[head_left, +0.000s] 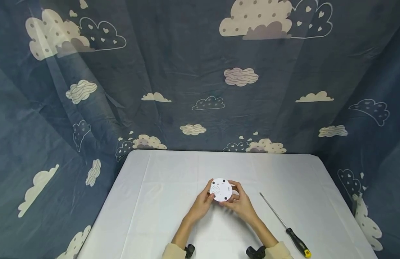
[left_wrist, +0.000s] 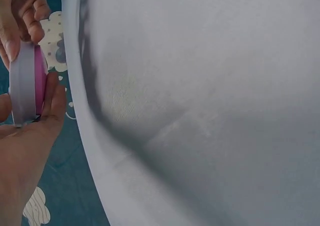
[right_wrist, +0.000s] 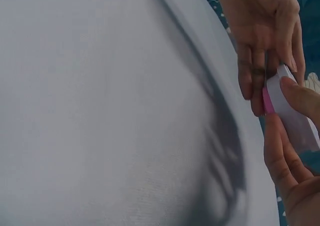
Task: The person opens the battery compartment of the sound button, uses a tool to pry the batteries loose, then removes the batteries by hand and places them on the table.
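Observation:
Over the middle of the table, both hands hold a round white and pink device (head_left: 221, 190) by its rim. Its white face, with a patch of small holes and dark round feet, is turned up toward the head camera. The left hand (head_left: 200, 205) grips the left edge, thumb on the white face. At the opposite edge, the right hand (head_left: 242, 205) grips with thumb and fingers. From the left wrist, the device (left_wrist: 22, 88) appears edge-on, a white band beside a pink side. The right wrist view shows its white side (right_wrist: 295, 113) between the fingers.
A long screwdriver (head_left: 295, 240) with a black and yellow handle lies on the table to the right of the right arm. White cloth (head_left: 161, 216) covers the table. Dark blue curtains (head_left: 174, 54) with cloud prints hang behind it and on both sides.

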`<state>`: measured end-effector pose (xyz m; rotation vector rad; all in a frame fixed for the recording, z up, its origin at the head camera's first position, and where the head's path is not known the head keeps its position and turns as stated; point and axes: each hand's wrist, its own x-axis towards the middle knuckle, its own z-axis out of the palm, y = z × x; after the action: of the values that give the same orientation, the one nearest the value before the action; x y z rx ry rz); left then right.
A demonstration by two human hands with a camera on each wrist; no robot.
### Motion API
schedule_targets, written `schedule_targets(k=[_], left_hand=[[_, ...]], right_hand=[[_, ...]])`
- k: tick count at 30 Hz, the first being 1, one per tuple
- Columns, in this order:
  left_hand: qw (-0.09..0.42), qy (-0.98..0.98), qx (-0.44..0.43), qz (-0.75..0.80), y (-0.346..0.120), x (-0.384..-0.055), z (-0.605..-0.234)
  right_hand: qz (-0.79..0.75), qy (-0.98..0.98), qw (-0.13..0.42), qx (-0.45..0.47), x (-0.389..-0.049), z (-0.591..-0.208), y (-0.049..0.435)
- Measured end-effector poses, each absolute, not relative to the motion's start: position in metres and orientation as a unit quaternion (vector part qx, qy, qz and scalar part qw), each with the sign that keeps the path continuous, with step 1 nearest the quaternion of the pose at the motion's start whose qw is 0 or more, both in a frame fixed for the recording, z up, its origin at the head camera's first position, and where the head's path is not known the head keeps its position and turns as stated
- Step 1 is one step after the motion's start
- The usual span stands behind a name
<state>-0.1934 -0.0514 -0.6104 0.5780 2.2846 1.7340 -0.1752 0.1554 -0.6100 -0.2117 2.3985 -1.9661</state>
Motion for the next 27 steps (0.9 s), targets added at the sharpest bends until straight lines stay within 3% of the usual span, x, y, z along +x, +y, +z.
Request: schedule_targets(k=[8, 16, 21, 27], left_hand=[[0.161, 0.756, 0.211, 0.598, -0.059, -0.198, -0.605], [0.14, 0.715, 0.204, 0.654, -0.044, -0.197, -0.612], [0.132, 0.701, 0.183, 0.677, -0.043, -0.196, -0.613], [0.173, 0.659, 0.184, 0.709, -0.055, -0.204, -0.61]], right_hand=[[-0.6, 0.797, 0.027, -0.057, -0.174, -0.611, 0.158], [-0.615, 0.788, -0.012, 0.015, -0.177, -0.608, 0.144], [-0.606, 0.795, 0.023, -0.017, -0.178, -0.6, 0.151], [-0.606, 0.786, 0.079, -0.086, -0.181, -0.593, 0.169]])
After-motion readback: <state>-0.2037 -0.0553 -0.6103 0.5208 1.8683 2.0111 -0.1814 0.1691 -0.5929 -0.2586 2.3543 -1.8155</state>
